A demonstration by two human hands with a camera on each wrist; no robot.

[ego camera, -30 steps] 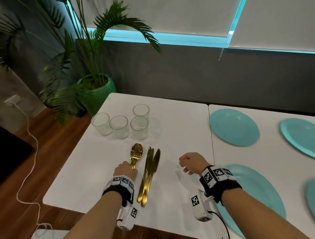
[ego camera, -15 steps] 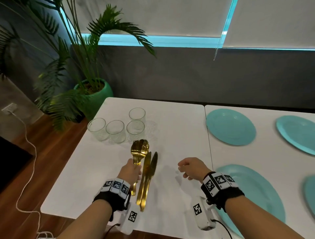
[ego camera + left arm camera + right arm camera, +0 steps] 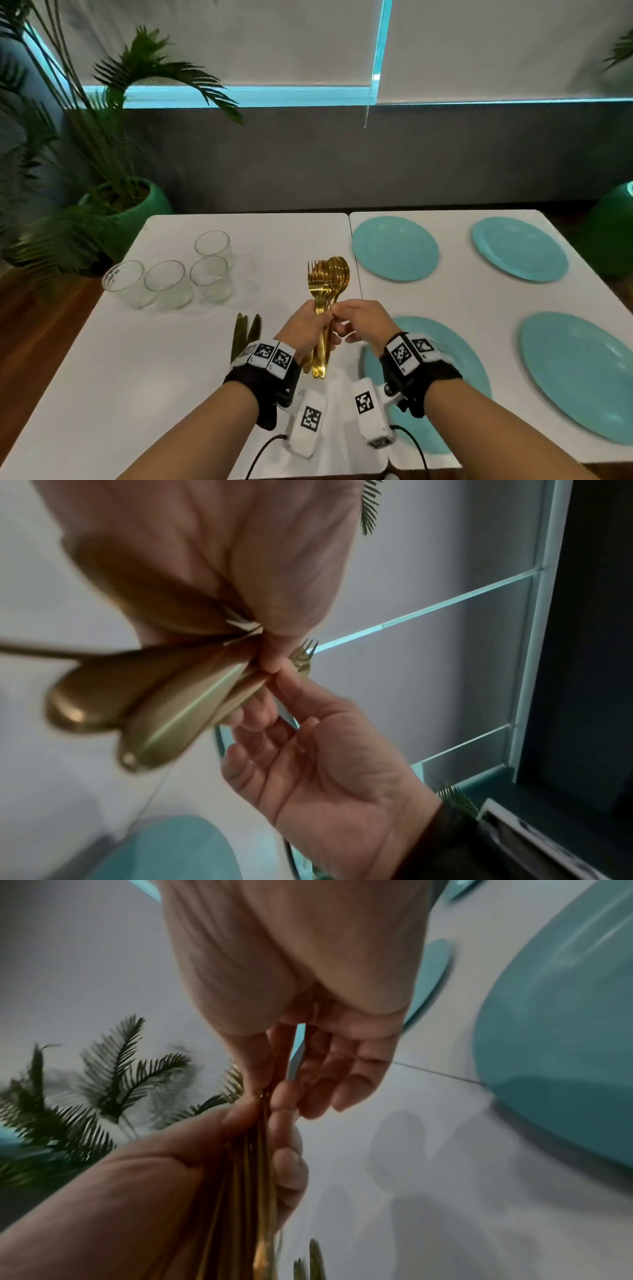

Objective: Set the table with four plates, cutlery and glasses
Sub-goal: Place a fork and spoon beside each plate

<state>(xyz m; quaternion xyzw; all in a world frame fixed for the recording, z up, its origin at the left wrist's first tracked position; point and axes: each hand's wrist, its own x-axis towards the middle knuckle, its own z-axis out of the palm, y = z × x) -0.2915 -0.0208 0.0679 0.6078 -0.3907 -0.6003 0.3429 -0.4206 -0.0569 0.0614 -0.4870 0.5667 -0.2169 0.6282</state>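
My left hand [image 3: 320,325] grips a bundle of gold forks and spoons [image 3: 329,277] upright above the white table [image 3: 137,377], heads pointing away from me. My right hand [image 3: 337,317] meets it from the right and pinches one handle in the bundle with thumb and forefinger [image 3: 274,669]. In the left wrist view the handle ends [image 3: 154,704] fan out under my left palm. The gold knives [image 3: 245,329] lie on the table left of my left wrist. Several clear glasses [image 3: 168,284] stand at the far left. Teal plates lie to the right: far [image 3: 394,248], far right [image 3: 519,248], near right [image 3: 575,377].
A nearer teal plate [image 3: 455,359] is partly hidden under my right wrist. A seam [image 3: 354,274] splits the two white table tops. A potted palm in a green pot [image 3: 137,205] stands beyond the table's left corner. A grey wall runs behind.
My left hand has lifted the forks and spoons off the table and carried them right. My right hand has come across and taken hold of the bundle. The knives stayed on the table.
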